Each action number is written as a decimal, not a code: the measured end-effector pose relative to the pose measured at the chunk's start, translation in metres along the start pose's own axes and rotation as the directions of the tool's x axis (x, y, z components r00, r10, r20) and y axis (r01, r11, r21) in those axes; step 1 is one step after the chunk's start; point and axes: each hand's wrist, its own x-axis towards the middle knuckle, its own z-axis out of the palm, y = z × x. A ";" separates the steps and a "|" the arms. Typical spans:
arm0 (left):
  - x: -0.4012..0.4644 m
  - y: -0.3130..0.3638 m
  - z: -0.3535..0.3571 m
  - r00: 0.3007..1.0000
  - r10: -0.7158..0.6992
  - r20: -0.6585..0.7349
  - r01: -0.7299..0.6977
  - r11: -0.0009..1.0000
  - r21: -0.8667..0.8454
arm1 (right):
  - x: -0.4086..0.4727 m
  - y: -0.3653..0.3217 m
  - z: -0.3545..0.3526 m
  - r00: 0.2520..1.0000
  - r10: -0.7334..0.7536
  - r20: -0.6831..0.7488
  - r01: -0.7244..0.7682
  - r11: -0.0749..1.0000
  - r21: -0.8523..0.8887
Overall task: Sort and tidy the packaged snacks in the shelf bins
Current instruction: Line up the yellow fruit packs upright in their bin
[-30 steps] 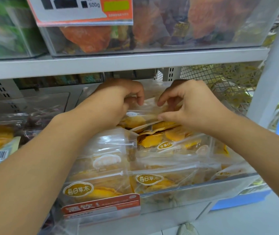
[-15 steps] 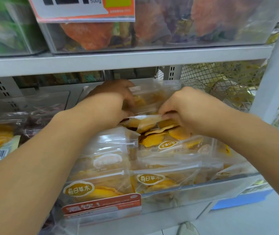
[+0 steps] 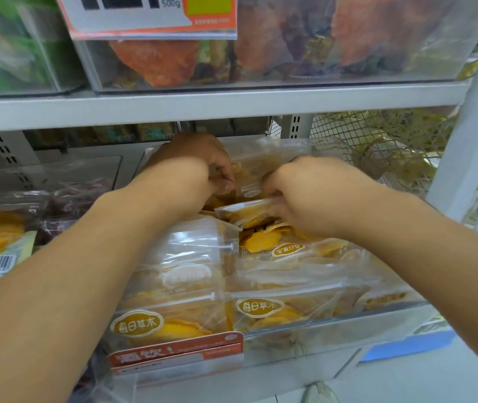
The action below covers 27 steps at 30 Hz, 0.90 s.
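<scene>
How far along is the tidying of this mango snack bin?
Done: front clear packets of dried mango lie flat in the clear plastic bin. In hand: right hand pinches a tilted mango packet; left hand grips packets at the back. Left: the jumbled back rows.
</scene>
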 end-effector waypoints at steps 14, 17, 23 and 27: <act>0.002 -0.015 -0.004 0.921 -0.383 0.069 0.338 0.875 0.346 | -0.006 0.012 0.004 0.995 0.084 -0.055 -0.065 0.956 0.287; -0.005 -0.011 -0.006 0.930 -0.352 0.111 0.263 0.844 0.468 | -0.004 0.012 0.003 0.993 0.095 -0.073 -0.069 0.952 0.299; -0.013 -0.015 -0.005 0.960 -0.228 0.163 0.113 0.848 0.518 | -0.005 0.021 -0.003 0.964 0.241 -0.115 -0.204 0.942 0.266; -0.013 -0.014 -0.009 0.968 -0.151 0.199 0.042 0.884 0.466 | -0.004 0.020 0.005 0.961 0.248 -0.122 -0.239 0.967 0.089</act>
